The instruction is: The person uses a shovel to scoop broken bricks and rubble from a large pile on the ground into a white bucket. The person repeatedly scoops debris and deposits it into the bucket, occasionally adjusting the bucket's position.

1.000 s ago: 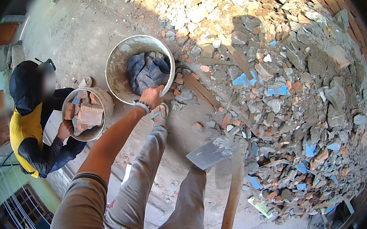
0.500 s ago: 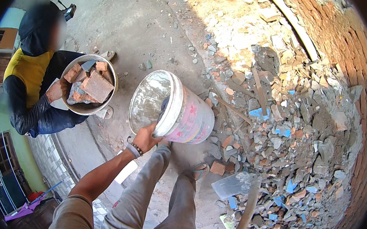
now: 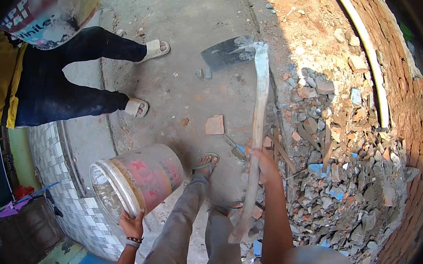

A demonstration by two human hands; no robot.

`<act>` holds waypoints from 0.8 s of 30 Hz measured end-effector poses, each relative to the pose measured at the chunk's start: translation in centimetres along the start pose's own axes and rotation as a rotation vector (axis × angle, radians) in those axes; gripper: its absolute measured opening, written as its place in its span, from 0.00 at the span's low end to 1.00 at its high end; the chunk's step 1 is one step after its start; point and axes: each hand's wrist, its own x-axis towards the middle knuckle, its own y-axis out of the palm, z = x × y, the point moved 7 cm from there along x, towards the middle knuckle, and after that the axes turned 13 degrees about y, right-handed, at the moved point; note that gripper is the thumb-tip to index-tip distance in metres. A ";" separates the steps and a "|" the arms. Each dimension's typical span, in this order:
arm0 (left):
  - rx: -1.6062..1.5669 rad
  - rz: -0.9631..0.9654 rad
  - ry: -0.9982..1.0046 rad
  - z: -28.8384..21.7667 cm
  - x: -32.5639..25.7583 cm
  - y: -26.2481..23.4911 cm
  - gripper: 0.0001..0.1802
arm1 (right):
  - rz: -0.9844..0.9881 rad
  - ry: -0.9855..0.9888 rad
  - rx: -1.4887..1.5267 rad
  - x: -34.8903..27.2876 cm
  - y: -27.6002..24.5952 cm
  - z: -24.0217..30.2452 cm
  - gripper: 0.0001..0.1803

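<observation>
My left hand (image 3: 132, 223) grips the rim of a pink and white bucket (image 3: 138, 178), which hangs tilted on its side at my lower left, its mouth facing down-left. My right hand (image 3: 264, 166) holds the long wooden handle (image 3: 256, 136) of a hoe, whose dark metal blade (image 3: 228, 52) is raised over the concrete floor. My legs in grey trousers and sandals (image 3: 207, 164) stand between the two hands.
Another person in a yellow top and dark trousers (image 3: 58, 79) stands at the left carrying a bucket (image 3: 50, 7) high up. A heap of broken bricks and rubble (image 3: 341, 160) lies to the right against a brick wall (image 3: 409, 85). A tiled wall (image 3: 69, 205) is lower left.
The bucket swung down to my left side and tipped sideways. The hoe came up off the rubble, blade now forward over the floor. The other person stood up with their bucket raised.
</observation>
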 end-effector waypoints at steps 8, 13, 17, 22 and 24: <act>0.065 -0.256 -0.145 9.3 0.7 -9.6 0.38 | -0.042 -0.017 -0.378 23.6 11.8 9.2 0.11; 0.193 -0.211 -0.281 13.9 -1.9 -11.8 0.38 | -0.335 -0.034 -0.754 23.7 3.8 5.1 0.13; 0.180 -0.089 -0.337 16.1 -4.3 -11.0 0.38 | -0.198 0.087 -0.850 16.6 -4.2 2.3 0.13; 0.207 0.005 -0.284 16.7 -7.3 -9.9 0.43 | -0.320 0.292 -0.866 6.2 -16.6 -7.0 0.10; 0.143 0.076 -0.256 16.6 -7.9 -9.3 0.38 | -0.422 0.387 -0.821 1.4 -22.1 -12.9 0.12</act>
